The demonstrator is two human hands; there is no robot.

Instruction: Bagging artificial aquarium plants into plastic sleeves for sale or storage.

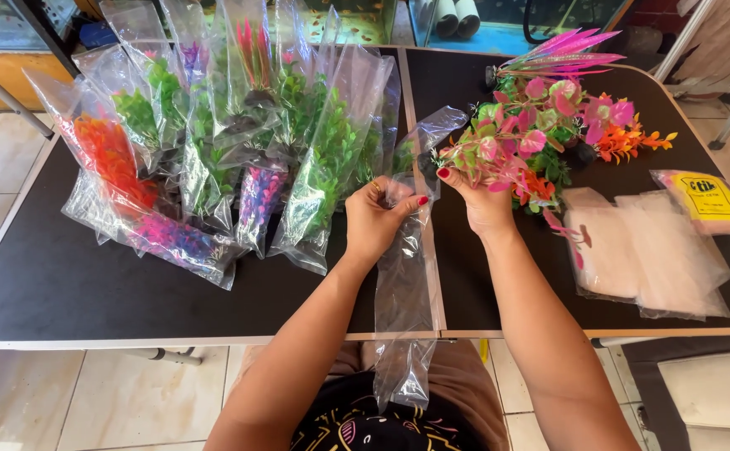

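Observation:
My left hand (375, 219) pinches the top of a long clear plastic bag (405, 292) that hangs down over the table's front edge toward my lap. My right hand (480, 199) holds the same bag's opening on the other side, next to a green and pink artificial plant (498, 150) whose base lies at the bag's mouth. Whether the plant is inside the bag I cannot tell.
Several bagged artificial plants (214, 150) in green, orange, purple and red lie piled on the black table (64, 284) at the left. Loose pink, green and orange plants (586, 104) lie at the back right. A stack of empty clear bags (645, 250) and a small yellow-labelled packet (707, 199) sit at the right.

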